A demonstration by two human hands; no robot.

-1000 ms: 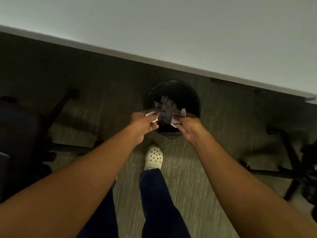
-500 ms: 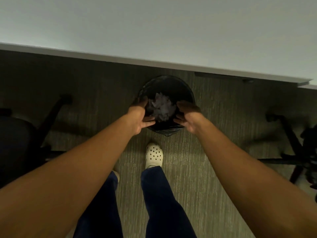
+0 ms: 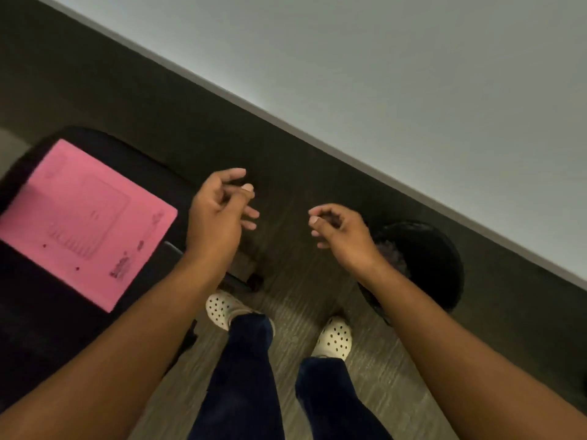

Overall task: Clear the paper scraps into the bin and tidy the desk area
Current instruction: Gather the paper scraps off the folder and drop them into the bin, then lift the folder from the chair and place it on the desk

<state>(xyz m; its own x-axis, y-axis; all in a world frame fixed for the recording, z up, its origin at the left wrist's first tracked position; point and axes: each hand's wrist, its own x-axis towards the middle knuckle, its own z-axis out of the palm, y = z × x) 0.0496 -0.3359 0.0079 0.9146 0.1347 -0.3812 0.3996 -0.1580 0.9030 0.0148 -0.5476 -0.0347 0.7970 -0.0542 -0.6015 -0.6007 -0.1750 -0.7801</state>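
The black round bin (image 3: pixel 435 265) stands on the floor at the right, close to the wall, with pale paper scraps (image 3: pixel 392 255) inside it. My right hand (image 3: pixel 340 233) hovers just left of the bin's rim, fingers loosely curled and holding nothing. My left hand (image 3: pixel 219 214) is farther left, over the floor, fingers apart and empty. Both forearms reach in from the bottom corners. My right forearm covers the bin's near side.
A pink printed sheet (image 3: pixel 82 220) lies on a black chair seat (image 3: pixel 152 173) at the left. A pale wall with a light baseboard (image 3: pixel 317 131) runs diagonally behind. My two feet in white clogs (image 3: pixel 222 308) stand on grey striped carpet (image 3: pixel 295 281).
The scraps left my hands and lie in the bin. Both hands drew back from the bin and opened. The view swung left, bringing the chair with the pink sheet into sight.
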